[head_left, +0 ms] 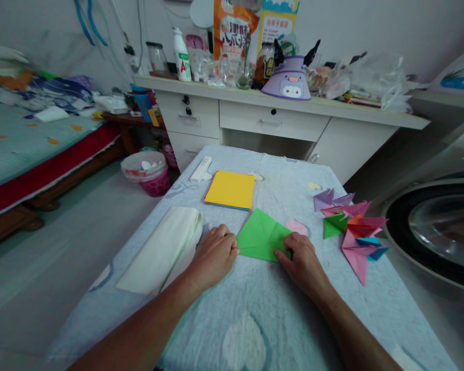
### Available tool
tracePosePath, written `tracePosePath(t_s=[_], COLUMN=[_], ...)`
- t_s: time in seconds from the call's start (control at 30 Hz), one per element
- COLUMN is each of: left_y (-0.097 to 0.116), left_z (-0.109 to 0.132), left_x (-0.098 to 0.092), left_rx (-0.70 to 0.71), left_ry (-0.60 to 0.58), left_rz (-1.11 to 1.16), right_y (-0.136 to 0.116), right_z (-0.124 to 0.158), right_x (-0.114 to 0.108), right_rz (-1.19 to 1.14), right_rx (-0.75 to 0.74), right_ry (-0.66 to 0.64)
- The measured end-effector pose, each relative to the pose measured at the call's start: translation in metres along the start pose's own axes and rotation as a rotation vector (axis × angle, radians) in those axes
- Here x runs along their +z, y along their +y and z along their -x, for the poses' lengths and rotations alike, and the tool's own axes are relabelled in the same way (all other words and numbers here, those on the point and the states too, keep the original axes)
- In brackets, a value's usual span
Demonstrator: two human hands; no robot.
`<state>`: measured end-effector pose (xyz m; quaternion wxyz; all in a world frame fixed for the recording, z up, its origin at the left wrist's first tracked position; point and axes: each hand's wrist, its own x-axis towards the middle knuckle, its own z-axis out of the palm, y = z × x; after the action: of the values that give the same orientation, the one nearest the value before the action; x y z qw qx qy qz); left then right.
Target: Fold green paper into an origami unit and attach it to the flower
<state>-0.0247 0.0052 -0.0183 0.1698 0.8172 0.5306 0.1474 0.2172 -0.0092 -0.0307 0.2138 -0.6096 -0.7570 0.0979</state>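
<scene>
A creased sheet of green paper lies on the cloth-covered table, one corner pointing away from me. My left hand pinches its left corner, fingers curled. At the paper's lower right edge, my right hand grips it between thumb and bent fingers. Behind the green sheet is a stack of square paper with yellow on top. Folded paper pieces in pink, purple, green, orange and blue sit in a group to the right.
Rolled white material lies left of my left hand. A small white box is near the table's far left corner. Beyond stands a cabinet crowded with jars and bags. A pink bin is on the floor, and a washing machine at right.
</scene>
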Motion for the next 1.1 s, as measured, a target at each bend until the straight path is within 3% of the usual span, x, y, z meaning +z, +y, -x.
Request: tracePosePath(t_s=[1.1], left_y=[0.0012], left_z=[-0.0012], left_x=[0.0018], left_rx=[-0.026], left_ry=[-0.020], left_rz=[-0.045], right_y=[0.0012], right_z=[-0.0008], right_x=[0.0024], right_rz=[0.026], right_rx=[0.015], right_ry=[0.023])
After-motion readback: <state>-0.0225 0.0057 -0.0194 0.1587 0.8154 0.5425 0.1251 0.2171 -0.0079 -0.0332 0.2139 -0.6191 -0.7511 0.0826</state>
